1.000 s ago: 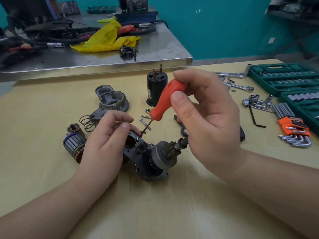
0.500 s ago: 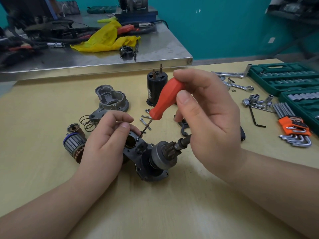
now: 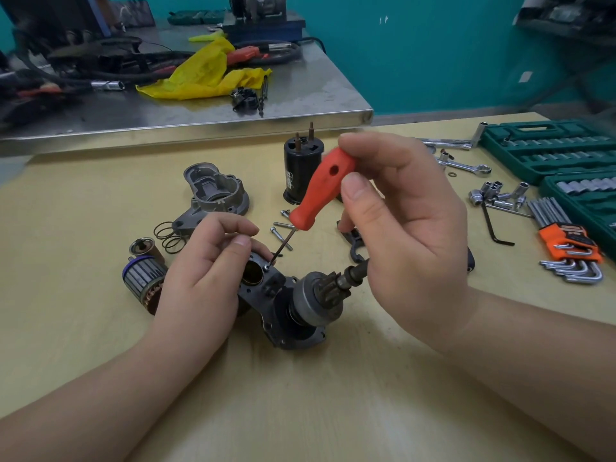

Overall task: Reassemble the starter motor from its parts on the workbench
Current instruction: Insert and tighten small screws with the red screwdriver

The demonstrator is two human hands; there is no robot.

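I was partway through fastening: a small screw (image 3: 266, 267) was being driven into the dark housing (image 3: 266, 295), which lay at the centre of the bench (image 3: 100, 328) with its pinion gear (image 3: 328, 290) pointing toward three o'clock. My right hand (image 3: 405, 241) was curled round the red handle of the screwdriver (image 3: 318, 191), thumb and fingers pinching it; the thin shaft slanted down toward seven o'clock, its tip seated on the screw. My left hand (image 3: 203, 275) gripped the housing's nine o'clock end, thumb and forefinger bent close beside the screw.

Other parts waited. The armature (image 3: 143, 280) lay just past the left hand at nine o'clock, the grey end cover (image 3: 216, 191) and springs (image 3: 170, 236) at eleven, the black solenoid (image 3: 301, 171) upright at twelve, and loose bolts (image 3: 281, 228) near the screwdriver shaft. Sockets and hex keys (image 3: 566, 248) lay at three o'clock.

I judged the task well short of done. The next move called for steady downward pressure while twisting, the tip kept square in the head so it would not slip, and the left hand holding the housing firm.
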